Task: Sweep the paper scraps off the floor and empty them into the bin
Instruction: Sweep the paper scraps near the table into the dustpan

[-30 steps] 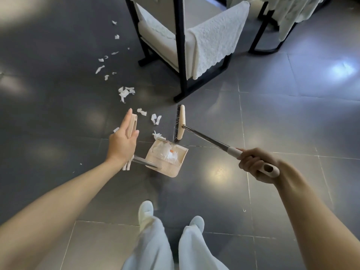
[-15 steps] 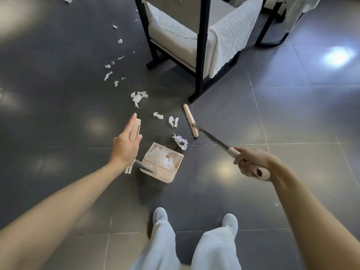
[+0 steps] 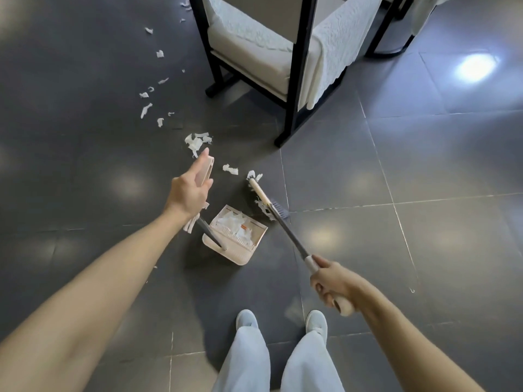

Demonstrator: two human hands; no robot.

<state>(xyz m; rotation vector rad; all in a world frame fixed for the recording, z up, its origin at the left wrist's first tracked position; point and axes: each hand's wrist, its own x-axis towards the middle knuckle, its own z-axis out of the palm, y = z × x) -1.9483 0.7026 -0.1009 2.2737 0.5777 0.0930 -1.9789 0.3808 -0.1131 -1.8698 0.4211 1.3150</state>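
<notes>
Just right of the dustpan [image 3: 235, 236], my broom [image 3: 256, 189] has swung in closer than a moment ago, dragging paper scraps [image 3: 254, 174] along, so this batch is nearly in (plenty still lie farther left). My right hand [image 3: 331, 284] curls round the broom, and my left hand [image 3: 190, 190] pinches the dustpan handle [image 3: 209, 166], fingers straight. No bin visible.

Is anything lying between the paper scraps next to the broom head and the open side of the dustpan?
Nothing visible does. Only bare floor separates the scraps at the broom head from the open side of the dustpan. The chair leg stands farther off, outside that path. The bin is not in view.
</notes>
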